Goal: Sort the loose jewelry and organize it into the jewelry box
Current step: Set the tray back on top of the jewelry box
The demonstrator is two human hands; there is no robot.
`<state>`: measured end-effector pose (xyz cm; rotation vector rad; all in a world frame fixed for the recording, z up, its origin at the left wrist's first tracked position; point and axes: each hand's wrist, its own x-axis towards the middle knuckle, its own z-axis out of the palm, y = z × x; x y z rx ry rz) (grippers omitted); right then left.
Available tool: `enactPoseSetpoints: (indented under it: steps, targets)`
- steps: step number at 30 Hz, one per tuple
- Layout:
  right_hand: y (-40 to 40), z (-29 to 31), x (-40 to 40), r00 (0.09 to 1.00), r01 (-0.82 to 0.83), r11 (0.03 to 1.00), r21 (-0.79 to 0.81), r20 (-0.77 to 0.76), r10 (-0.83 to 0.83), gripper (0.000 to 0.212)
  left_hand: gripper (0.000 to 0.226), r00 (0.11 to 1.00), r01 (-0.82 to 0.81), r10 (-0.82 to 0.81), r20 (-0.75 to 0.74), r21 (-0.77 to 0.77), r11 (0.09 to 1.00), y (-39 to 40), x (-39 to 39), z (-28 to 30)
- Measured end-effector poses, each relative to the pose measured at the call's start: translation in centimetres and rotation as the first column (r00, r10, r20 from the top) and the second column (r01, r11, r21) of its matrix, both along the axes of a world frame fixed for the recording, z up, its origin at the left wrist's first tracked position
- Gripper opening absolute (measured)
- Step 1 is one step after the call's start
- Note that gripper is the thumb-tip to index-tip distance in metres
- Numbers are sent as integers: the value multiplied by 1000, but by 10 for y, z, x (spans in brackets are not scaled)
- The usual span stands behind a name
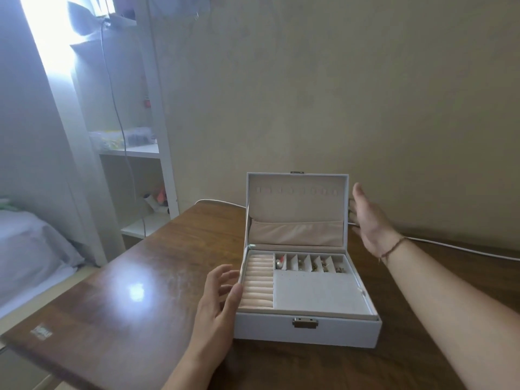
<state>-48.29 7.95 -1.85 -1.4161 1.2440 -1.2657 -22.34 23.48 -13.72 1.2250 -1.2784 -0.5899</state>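
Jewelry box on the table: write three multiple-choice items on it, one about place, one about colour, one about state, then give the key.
1. Where are the small jewelry pieces?
A. back row of compartments
B. ring rolls
C. lid pocket

2. What colour is the jewelry box outside?
A. black
B. white
C. red

3. How is the lid?
A. shut
B. removed
C. open, upright

Key: 1 A, pieces sit in the divided row behind the flat panel; 2 B, its front wall is white; 3 C, the lid stands up, and the right hand is beside it.
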Motion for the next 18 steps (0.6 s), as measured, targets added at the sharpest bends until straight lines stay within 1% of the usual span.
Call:
enactPoseSetpoints:
  steps: [2, 3, 5, 6, 8, 9, 10, 12, 14, 16, 18]
  targets:
    - [4, 4, 2, 1000, 26, 1000, -7, 18, -26, 61, 77, 997, 16, -15, -74, 15, 1000, -1, 2, -1]
    - [9, 5, 1, 999, 49, 999, -23, 15, -49, 64, 85, 992, 22, -19, -127, 24, 999, -2, 2, -2]
    - [29, 4, -3, 997, 73, 995, -71, 33, -70, 63, 94, 970, 21, -10, -243, 44, 999, -5, 4, -1]
    - [42, 2, -6, 996, 85, 991, -100, 40, -81, 65, 92, 957, 20, -3, -291, 56, 998, -6, 4, 0]
    - [75, -3, -12, 992, 125, 982, -142, 24, -123, 86, 83, 933, 23, 2, -360, 67, 997, -7, 4, 3]
    - [92, -6, -16, 990, 138, 978, -158, 3, -139, 93, 82, 925, 27, 1, -380, 68, 997, -7, 4, 3]
    - [109, -11, -21, 990, 138, 975, -172, -14, -142, 93, 84, 918, 26, 3, -397, 70, 997, -7, 4, 4]
    - [136, -24, -27, 992, 105, 977, -185, -53, -117, 94, 98, 907, 26, 10, -421, 79, 997, -7, 5, 4]
    - [152, -40, -30, 992, 73, 987, -144, -93, -87, 98, 109, 911, 22, 17, -413, 90, 996, -6, 5, 5]
    - [159, -55, -32, 991, 46, 993, -112, -123, -60, 97, 105, 925, 18, 19, -380, 93, 996, -4, 4, 6]
    - [164, -63, -33, 993, 37, 996, -83, -112, -46, 89, 89, 940, 23, 11, -340, 95, 995, 0, 2, 6]
